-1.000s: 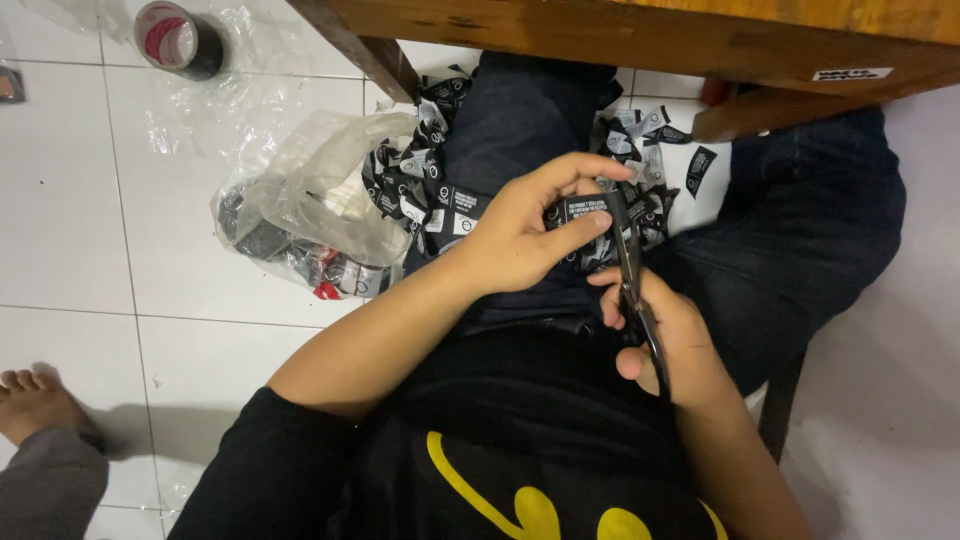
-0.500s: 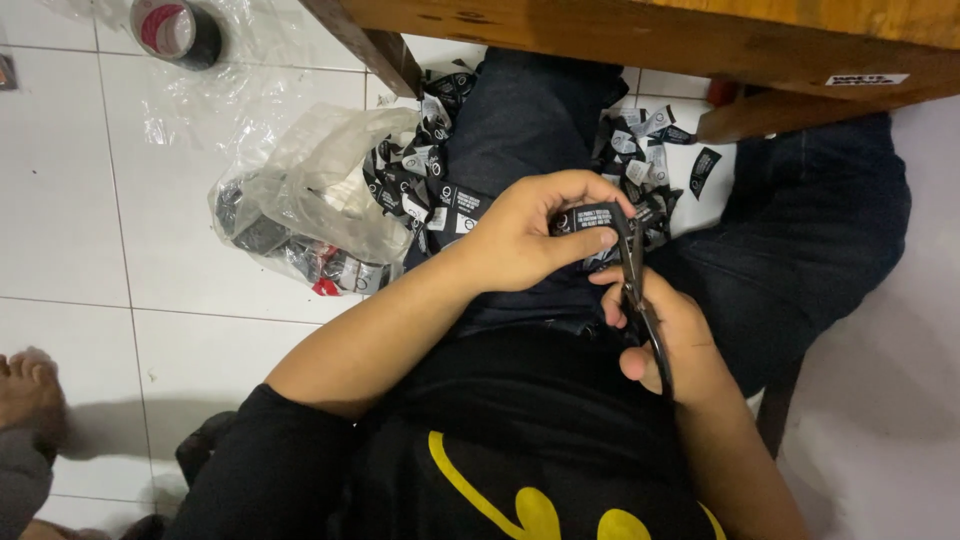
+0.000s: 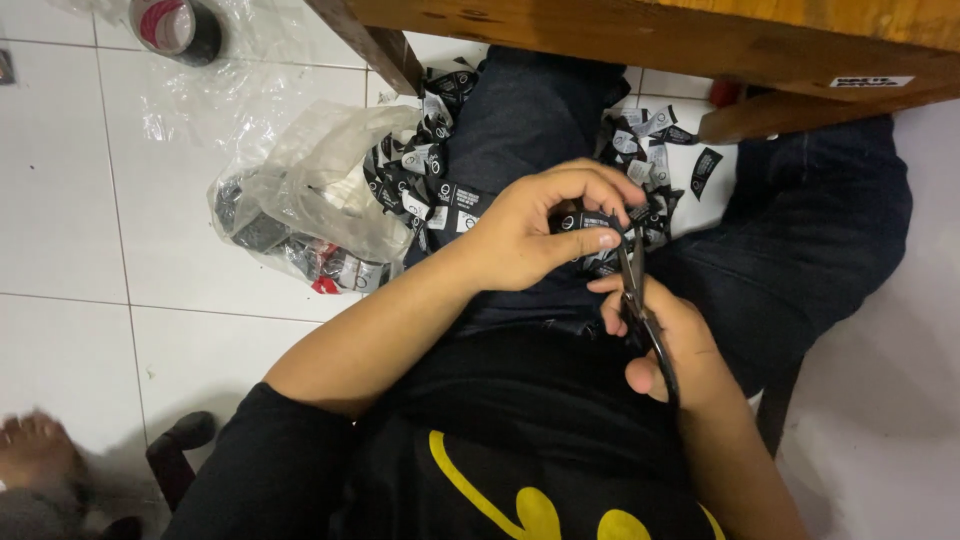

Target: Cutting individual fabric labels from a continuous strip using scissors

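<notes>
My left hand [image 3: 540,228] pinches a strip of black woven labels [image 3: 585,222] over my lap. My right hand [image 3: 668,345] grips dark scissors [image 3: 640,300] whose blades point up at the strip, right beside my left thumb. Loose cut black labels [image 3: 425,165] lie piled on the floor and against my dark jeans [image 3: 545,110], with more of them [image 3: 655,140] between my legs.
A clear plastic bag [image 3: 300,195] with more labels lies on the white tile floor at the left. A roll of black tape [image 3: 178,28] sits at top left. A wooden table frame [image 3: 640,45] crosses above. Someone's bare foot [image 3: 35,450] shows at bottom left.
The view has drifted slightly; my left hand has curled tighter around the label strip. The foot at bottom left has slid lower. The scissors stay at the strip.
</notes>
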